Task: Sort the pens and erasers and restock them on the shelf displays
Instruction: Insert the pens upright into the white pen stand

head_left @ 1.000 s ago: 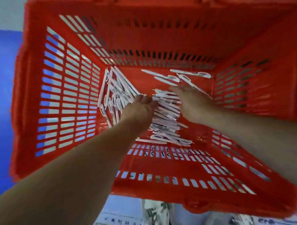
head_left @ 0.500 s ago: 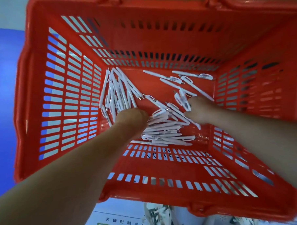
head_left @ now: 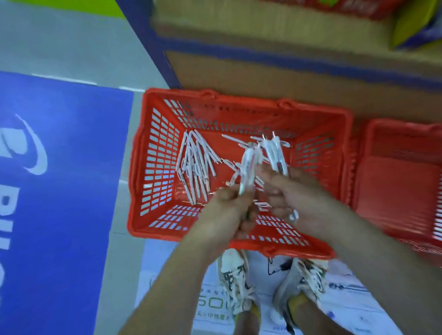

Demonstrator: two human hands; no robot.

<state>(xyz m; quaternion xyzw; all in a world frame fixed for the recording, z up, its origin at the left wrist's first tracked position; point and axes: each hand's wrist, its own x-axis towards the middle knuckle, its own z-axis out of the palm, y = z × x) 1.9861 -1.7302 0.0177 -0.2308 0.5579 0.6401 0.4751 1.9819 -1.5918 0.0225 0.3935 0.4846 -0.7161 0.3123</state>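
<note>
1. My left hand point(head_left: 226, 207) and right hand point(head_left: 289, 189) each clench a bunch of pens point(head_left: 250, 163) above the basket point(head_left: 139, 186).
2. Loose bunches may slip; more pens lie inside.

Both hands, left point(head_left: 228, 207) and right point(head_left: 296, 194), grip white pens point(head_left: 252, 163) above the red basket point(head_left: 147, 135).

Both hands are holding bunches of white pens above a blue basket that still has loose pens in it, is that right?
Not quite: the basket is red, not blue, as the head view shows. The left hand and right hand do each hold white pens above it, and loose pens remain inside.
</note>
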